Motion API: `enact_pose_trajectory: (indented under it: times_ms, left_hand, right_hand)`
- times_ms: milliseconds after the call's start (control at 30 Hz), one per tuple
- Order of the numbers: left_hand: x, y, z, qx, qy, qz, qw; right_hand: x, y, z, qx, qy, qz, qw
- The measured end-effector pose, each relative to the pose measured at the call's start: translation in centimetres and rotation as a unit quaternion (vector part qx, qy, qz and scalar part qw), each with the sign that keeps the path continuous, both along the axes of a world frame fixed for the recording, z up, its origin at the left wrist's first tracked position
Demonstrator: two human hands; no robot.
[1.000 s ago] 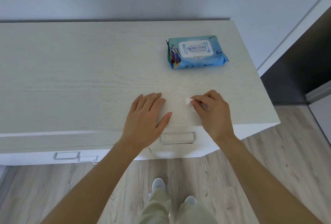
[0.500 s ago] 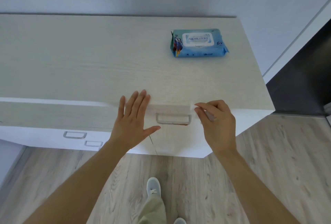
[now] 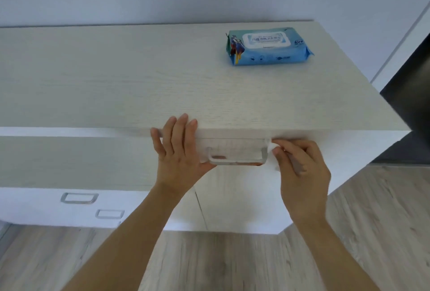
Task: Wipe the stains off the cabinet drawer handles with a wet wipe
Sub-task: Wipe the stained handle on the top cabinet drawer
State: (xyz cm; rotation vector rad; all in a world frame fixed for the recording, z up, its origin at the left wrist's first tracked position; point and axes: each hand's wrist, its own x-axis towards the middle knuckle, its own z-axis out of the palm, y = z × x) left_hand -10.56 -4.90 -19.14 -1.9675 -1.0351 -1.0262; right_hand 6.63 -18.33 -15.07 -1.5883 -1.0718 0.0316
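Pinching the wet wipe [image 3: 271, 152] in my right hand [image 3: 300, 172], I have it pressed at the right end of the top drawer handle [image 3: 236, 159], just under the front lip of the cabinet [image 3: 116, 86]. My right fingers [image 3: 278, 151] are closed on the wipe; my left hand [image 3: 179, 158] lies open and flat against the drawer front, fingers spread, thumb touching the handle's left end. Reddish-brown stains show along the handle's lower bar, near both ends, so I judge the wiping has barely begun.

What could go wrong: the wipe is bunched small, and if I drag it with only my fingertips it may slide over the bar's face and miss the underside, where the stain seems to sit. Motion blur makes that hard to confirm. Pushing sideways could also smear the stain onto the pale drawer front. If my left hand eases off, the drawer might shift under the rubbing and the wipe could slip from my grip.

Counted: 3 handles are visible, the 1 between my hands and 2 lower ones at the left, a larger one [image 3: 79, 198] and a smaller one [image 3: 109, 214]; whether those are stained I cannot tell. There is 1 wipe in use, and 1 blue pack of wipes [image 3: 267, 46] lying on the surface, well apart from my hands, with its lid shut.
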Motion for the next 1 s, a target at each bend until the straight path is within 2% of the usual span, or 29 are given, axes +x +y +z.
enact_pose_trajectory:
  times_ms: [167, 367, 467, 633, 833, 1000]
  left_hand:
    - [0.9, 1.6, -1.4, 0.060, -0.093, -0.085, 0.990]
    - [1.3, 2.3, -2.5, 0.105, -0.103, -0.115, 0.982]
    - [1.6, 2.1, -3.3, 0.103, -0.111, -0.132, 0.980]
    - [2.1, 1.6, -4.7, 0.120, -0.116, -0.092, 0.982]
    - [2.6, 2.3, -4.9, 0.136, -0.145, -0.131, 0.971]
    - [2.6, 2.5, -5.1, 0.141, -0.148, -0.133, 0.970]
  right_hand:
    - [0.2, 1.3, -2.8, 0.128, -0.014, 0.001, 0.992]
    - [0.8, 2.6, -5.5, 0.256, -0.044, 0.025, 0.965]
    - [0.8, 2.8, -6.3, 0.280, -0.028, 0.029, 0.959]
    - [0.6, 3.1, -6.7, 0.305, -0.022, 0.029, 0.952]
    - [0.4, 3.3, -7.2, 0.313, -0.034, 0.026, 0.949]
    - [-0.5, 3.1, -7.1, 0.316, 0.065, 0.098, 0.941]
